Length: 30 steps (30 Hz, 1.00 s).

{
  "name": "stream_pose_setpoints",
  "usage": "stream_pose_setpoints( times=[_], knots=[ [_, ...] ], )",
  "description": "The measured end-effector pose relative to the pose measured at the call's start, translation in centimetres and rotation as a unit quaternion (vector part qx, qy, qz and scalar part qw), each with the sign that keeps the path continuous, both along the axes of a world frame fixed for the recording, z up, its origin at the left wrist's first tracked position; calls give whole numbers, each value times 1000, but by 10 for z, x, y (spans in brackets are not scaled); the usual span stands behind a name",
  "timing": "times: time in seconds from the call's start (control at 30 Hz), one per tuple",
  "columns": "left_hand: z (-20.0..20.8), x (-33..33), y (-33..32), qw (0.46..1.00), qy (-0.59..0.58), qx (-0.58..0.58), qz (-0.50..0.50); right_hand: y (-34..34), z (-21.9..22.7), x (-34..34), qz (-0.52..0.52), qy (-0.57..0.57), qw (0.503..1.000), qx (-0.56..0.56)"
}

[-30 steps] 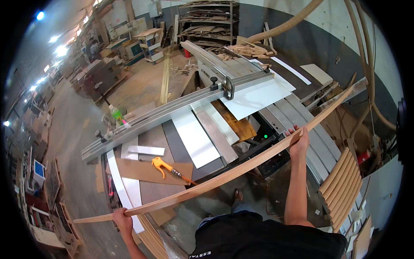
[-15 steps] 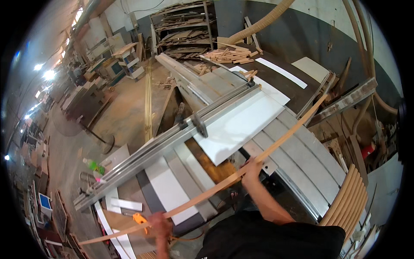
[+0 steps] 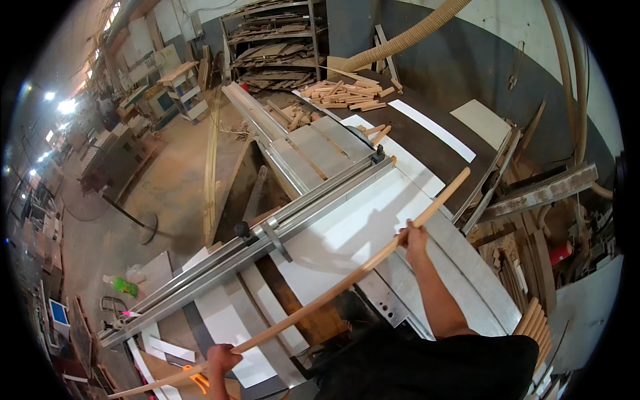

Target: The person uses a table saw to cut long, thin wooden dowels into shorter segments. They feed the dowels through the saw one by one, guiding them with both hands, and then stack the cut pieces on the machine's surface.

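A long, thin wooden strip (image 3: 313,305) slants across the view, from the lower left up to the right. My left hand (image 3: 223,359) is closed around its lower part. Farther up, my right hand (image 3: 413,240) grips it near the upper end, above a white panel (image 3: 353,223). Beneath the strip lies a metal machine table (image 3: 460,267) with a long metal fence (image 3: 313,200) across it. Close to my left hand is an orange-handled tool (image 3: 199,379), partly hidden by the strip and hand.
Short wooden pieces (image 3: 347,93) are heaped on a dark table beyond the fence. A bundle of wooden strips (image 3: 535,328) rests at the lower right. A rusty metal beam (image 3: 540,193) juts in from the right. On the left stand a fan (image 3: 85,193) and a green bottle (image 3: 121,285).
Both hands still hold the strip. My right hand has moved up and away, over the white panel, while my left has shifted left. The strip's upper end now lies farther left.
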<state>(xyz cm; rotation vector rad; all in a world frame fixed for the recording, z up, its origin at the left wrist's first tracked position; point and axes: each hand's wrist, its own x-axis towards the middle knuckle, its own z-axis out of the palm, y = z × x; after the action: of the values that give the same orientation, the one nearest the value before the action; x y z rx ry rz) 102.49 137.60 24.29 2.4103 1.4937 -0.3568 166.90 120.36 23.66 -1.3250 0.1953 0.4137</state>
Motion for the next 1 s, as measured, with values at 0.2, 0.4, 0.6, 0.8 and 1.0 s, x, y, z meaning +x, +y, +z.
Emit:
stream_pose_setpoints(
  times=[0.2, 0.4, 0.6, 0.8, 1.0],
  knots=[
    [-24, 59, -9, 978, -193, 52, -65, 39, -46, -16, -12, -117, 981, -154],
    [-39, 165, -11, 970, -235, 38, -46, 62, -26, -41, 109, -90, 928, -344],
    [-23, 172, 12, 982, -145, -79, -89, 59, -27, -35, 203, -77, 901, -375],
    [20, 251, 21, 948, -316, 31, -6, 76, -14, -37, 245, -112, 875, -402],
    [-20, 338, 39, 864, -484, 11, 140, 97, -44, -36, 215, -119, 902, -355]
  ],
)
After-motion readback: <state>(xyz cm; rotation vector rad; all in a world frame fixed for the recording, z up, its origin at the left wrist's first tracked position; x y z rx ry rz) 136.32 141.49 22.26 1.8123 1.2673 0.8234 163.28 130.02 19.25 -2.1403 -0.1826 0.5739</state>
